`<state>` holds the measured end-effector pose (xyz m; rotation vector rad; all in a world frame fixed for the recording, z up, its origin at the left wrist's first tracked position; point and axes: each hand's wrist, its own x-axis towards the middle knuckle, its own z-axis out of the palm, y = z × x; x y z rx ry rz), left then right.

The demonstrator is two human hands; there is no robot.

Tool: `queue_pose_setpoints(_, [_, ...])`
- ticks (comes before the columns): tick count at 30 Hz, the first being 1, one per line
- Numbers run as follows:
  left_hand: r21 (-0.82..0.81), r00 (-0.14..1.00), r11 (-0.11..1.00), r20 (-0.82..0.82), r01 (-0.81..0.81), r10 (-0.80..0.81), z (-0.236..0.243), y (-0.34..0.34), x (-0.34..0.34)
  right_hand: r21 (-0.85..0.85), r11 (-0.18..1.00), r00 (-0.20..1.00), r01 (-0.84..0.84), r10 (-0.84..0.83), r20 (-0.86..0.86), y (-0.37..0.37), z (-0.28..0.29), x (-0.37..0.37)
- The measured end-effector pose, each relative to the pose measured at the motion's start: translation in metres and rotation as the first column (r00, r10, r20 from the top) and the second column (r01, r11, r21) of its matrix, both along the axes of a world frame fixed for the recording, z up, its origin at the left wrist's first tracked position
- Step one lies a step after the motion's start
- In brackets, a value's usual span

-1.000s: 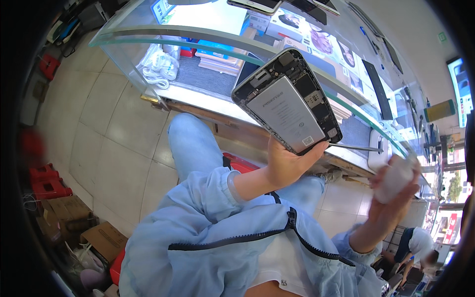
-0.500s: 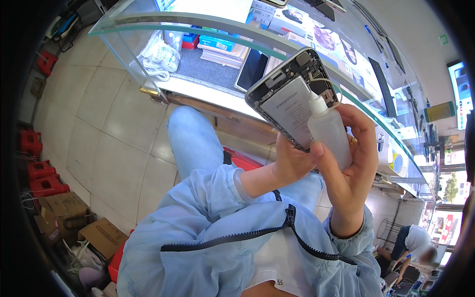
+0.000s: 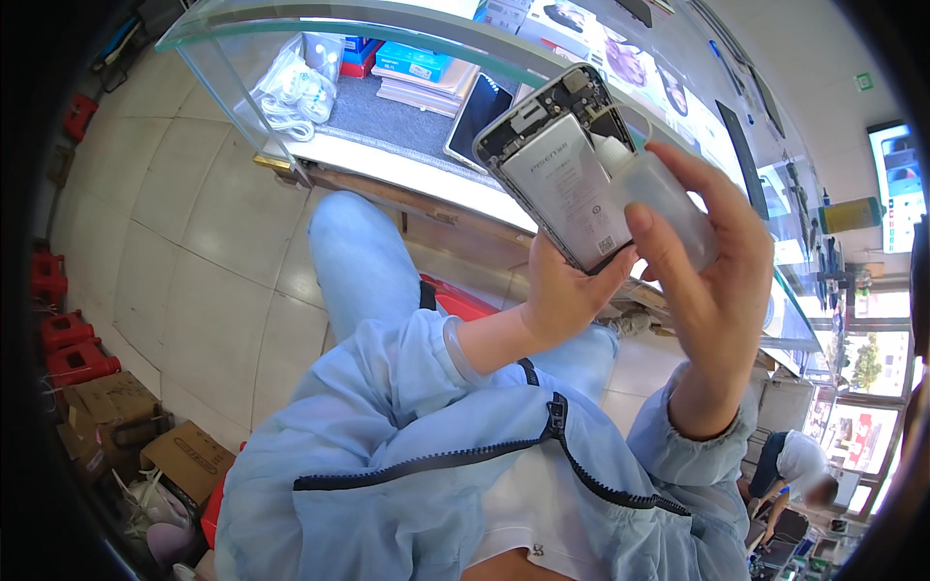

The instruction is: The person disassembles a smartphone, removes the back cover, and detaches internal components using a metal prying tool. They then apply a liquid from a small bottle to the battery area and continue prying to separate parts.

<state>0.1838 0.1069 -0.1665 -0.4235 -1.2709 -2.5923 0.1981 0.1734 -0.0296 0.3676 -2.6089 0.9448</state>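
My left hand (image 3: 573, 296) grips the lower end of an opened smartphone (image 3: 516, 124), holding it tilted above my lap. Inside the phone a pale battery (image 3: 559, 184) lies exposed, with circuit parts at the upper end. A translucent squeeze bottle (image 3: 668, 205) with a white cap is in my right hand (image 3: 722, 228), between thumb and fingers. The bottle leans over the phone's right edge, its cap beside the battery's upper part. A thin curved tube runs at the cap; where its tip ends I cannot make out.
Just beyond the phone stands a glass display counter (image 3: 378, 39) holding boxes, white cables (image 3: 295, 92) and another phone (image 3: 480, 116). Cardboard boxes (image 3: 194, 461) and red cases (image 3: 77, 360) are on the left. A person (image 3: 796, 470) bends over at the far right.
My right hand has tipped the bottle from nearly upright to a slant, its cap leaning left toward the phone. More of the battery's lower part now shows. The view has shifted slightly.
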Motion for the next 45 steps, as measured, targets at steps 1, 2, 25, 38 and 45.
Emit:
queue_pose_setpoints(1, [-0.026, 1.000, 1.000, 0.003, -0.015, 0.015, 0.001, -0.001, -0.001, 0.025, 1.000, 1.000, -0.014, 0.014, 0.001, 0.000, 0.004, -0.003])
queue_pose_setpoints(2, [-0.048, 0.999, 0.998, 0.009, -0.030, 0.031, 0.002, 0.000, -0.001, 0.052, 0.998, 1.000, -0.027, 0.027, 0.005, -0.001, 0.008, -0.005])
queue_pose_setpoints(25, [0.180, 0.998, 0.983, 0.046, -0.043, 0.035, 0.020, -0.002, -0.006, 0.304, 0.951, 0.981, -0.053, 0.107, -0.164, -0.003, 0.015, 0.002])
queue_pose_setpoints(38, [0.149, 0.994, 0.987, 0.087, 0.058, -0.071, 0.027, -0.007, 0.004, 0.104, 0.994, 0.998, 0.023, -0.017, -0.053, 0.006, 0.007, 0.016])
queue_pose_setpoints(45, [0.087, 0.991, 0.993, 0.099, 0.082, -0.090, 0.022, -0.006, 0.006, 0.092, 0.991, 0.995, 0.098, -0.095, -0.027, 0.001, 0.008, 0.022])
